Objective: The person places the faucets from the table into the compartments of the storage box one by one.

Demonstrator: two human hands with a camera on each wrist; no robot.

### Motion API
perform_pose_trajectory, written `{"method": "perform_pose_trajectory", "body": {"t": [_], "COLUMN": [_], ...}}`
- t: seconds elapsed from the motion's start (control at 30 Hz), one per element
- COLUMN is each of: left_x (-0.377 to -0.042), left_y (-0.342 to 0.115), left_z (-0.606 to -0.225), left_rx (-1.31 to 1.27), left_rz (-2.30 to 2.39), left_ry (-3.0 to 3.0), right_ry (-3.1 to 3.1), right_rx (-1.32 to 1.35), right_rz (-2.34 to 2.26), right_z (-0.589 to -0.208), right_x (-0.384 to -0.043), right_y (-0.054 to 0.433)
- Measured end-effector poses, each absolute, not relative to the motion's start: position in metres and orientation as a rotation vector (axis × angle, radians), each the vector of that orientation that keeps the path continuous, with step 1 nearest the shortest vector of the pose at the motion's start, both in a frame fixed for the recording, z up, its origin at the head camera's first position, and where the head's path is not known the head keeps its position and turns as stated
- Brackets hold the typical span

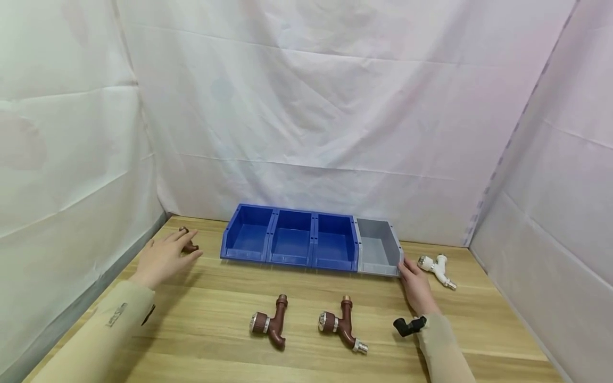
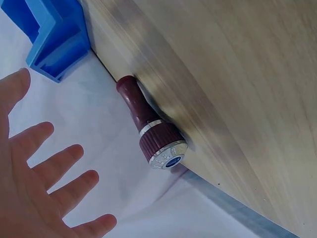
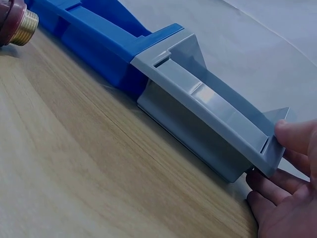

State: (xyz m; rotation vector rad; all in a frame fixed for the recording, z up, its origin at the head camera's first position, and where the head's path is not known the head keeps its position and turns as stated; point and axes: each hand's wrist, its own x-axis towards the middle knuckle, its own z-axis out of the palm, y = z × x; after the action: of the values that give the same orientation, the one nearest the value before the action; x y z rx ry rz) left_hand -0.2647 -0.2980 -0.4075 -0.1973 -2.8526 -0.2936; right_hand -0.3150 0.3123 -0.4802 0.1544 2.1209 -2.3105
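Note:
My left hand (image 1: 165,259), fingers spread, is beside a brown tap (image 2: 148,119) at the table's far left. In the left wrist view the tap lies apart from the fingertips, its ribbed knob with a silver and blue cap showing; in the head view the hand partly covers it. My right hand (image 1: 416,284) grips the front right corner of a grey plastic bin (image 1: 378,269), thumb at the side edge and fingers curled under the lip. That bin stands at the right end of a row with several blue bins (image 1: 289,260).
Two more brown taps, a left one (image 1: 275,324) and a right one (image 1: 342,324) with a metal nozzle, lie on the wooden table (image 1: 215,330) in front of the bins. A white tap (image 1: 438,268) lies right of my right hand. White cloth (image 1: 311,106) hangs behind.

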Motion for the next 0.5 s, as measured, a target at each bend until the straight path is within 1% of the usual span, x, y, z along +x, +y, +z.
{"method": "perform_pose_trajectory", "body": {"t": [0.5], "left_x": [-0.279], "left_y": [-0.304], "left_z": [-0.411], "left_rx": [-0.172], "left_rz": [-0.257], "left_ry": [-2.907], "right_ry": [2.144], "right_rx": [0.105], "right_rz": [-2.275], "right_z": [-0.482], "right_x": [-0.311], "right_y": [0.315]}}
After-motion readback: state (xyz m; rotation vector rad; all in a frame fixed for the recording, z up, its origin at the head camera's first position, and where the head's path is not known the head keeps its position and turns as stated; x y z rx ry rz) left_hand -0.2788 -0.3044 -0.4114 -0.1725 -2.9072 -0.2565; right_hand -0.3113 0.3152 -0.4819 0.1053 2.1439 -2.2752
